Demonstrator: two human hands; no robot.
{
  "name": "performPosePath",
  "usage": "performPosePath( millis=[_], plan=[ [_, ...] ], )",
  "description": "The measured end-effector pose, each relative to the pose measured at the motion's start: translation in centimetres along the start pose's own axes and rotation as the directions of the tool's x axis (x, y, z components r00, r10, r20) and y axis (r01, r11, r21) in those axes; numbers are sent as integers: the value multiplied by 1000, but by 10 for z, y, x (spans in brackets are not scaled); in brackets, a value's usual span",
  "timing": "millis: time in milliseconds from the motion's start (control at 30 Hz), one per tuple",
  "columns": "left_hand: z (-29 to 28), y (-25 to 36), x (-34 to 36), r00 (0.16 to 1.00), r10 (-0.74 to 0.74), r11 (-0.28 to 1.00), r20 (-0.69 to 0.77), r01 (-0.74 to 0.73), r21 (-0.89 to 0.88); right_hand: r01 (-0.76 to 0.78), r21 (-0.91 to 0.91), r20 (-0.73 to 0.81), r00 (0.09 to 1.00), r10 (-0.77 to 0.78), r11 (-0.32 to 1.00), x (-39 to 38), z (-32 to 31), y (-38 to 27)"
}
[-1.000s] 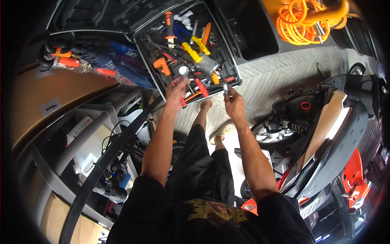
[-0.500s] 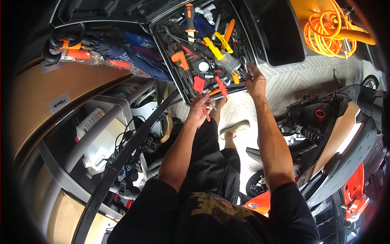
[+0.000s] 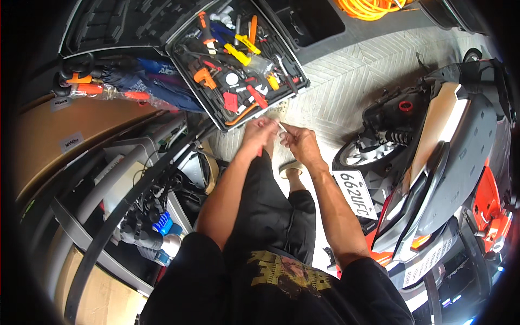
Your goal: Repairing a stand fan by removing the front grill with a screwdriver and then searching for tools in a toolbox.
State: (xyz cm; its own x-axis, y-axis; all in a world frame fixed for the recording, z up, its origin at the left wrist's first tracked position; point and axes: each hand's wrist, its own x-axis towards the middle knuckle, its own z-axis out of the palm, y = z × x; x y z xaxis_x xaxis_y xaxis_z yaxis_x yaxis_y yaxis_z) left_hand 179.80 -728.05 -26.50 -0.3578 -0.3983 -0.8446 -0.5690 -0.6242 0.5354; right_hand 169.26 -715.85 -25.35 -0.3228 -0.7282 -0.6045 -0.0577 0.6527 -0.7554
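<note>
My left hand (image 3: pixel 259 132) and my right hand (image 3: pixel 299 143) meet in front of me, just below an open black tool case (image 3: pixel 196 93). The left fist is closed on a red-handled tool; a bit of red shows under it (image 3: pixel 260 154). The fingers of my right hand pinch a thin, pale metal piece (image 3: pixel 281 125) whose tip touches the left hand. The case holds several orange, yellow and red hand tools (image 3: pixel 238 59). My black-clad legs and a sandalled foot (image 3: pixel 290 170) are below the hands.
A grey and red scooter (image 3: pixel 433 141) stands at the right, its rear wheel (image 3: pixel 360 154) near my right forearm. Blue folded umbrellas (image 3: pixel 154 81) lie left of the case. An orange cable coil (image 3: pixel 374 6) is at the top. Cardboard boxes (image 3: pixel 65 141) and cluttered shelving are at the left.
Both hands have pulled back from the tool case and come together in front of me. The left hand kept the red-handled tool; the right brought a small metal piece to it.
</note>
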Motion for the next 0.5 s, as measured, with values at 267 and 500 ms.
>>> performPosePath(
  millis=[267, 500],
  plan=[
    [-103, 25, 129, 723, 560, 761, -404, -255, 596, -246, 847, 165, 964, 207, 472, -22, 1, -25],
    [-140, 50, 176, 823, 564, 479, -66, -260, 839, -215, 953, 184, 971, 154, 213, -55, -14, -50]
  ],
)
